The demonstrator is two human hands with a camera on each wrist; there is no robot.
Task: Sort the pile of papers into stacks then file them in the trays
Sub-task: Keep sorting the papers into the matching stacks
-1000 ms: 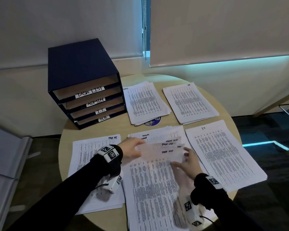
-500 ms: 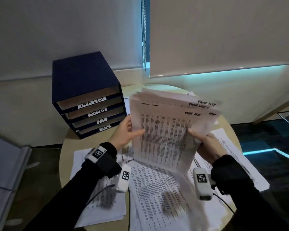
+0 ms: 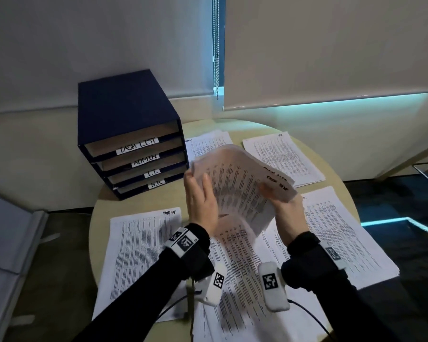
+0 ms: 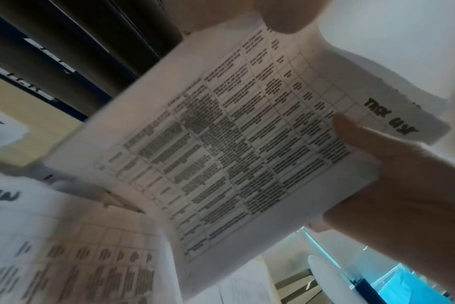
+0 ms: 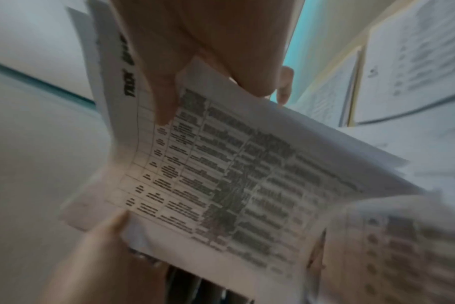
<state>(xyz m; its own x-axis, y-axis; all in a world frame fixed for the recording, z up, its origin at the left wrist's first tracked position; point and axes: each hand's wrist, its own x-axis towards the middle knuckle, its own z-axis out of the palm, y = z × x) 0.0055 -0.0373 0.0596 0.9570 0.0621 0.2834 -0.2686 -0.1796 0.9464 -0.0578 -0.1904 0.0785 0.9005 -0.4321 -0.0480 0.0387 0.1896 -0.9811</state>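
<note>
A sheaf of printed papers [image 3: 240, 191] marked "TASK LIST" hangs bowed above the round table [image 3: 100, 211]. My right hand [image 3: 287, 211] pinches its right edge, thumb on the printed face [image 5: 164, 102]. My left hand [image 3: 199, 198] lies with straight fingers flat against the sheaf's left edge. The navy tray unit [image 3: 124, 114] stands at the back left, with slots labelled TASK LIST [image 3: 139, 145], ADMIN, I.T. and H.R. All slots look empty. In the left wrist view the sheaf [image 4: 234, 144] fills the frame, with my right hand [image 4: 403, 174] at its right edge.
Flat stacks lie around the table: a task list stack [image 3: 139, 243] at the left, a loose centre pile [image 3: 245, 280] under my wrists, one stack [image 3: 344, 238] at the right, two more [image 3: 208, 144] [image 3: 282, 156] at the back. Walls and window blinds stand behind.
The sheaf was lifted off the centre pile and held upright. Now it sits lower, tilted and bowed. My left hand moved from pinching the left edge to lying flat against it.
</note>
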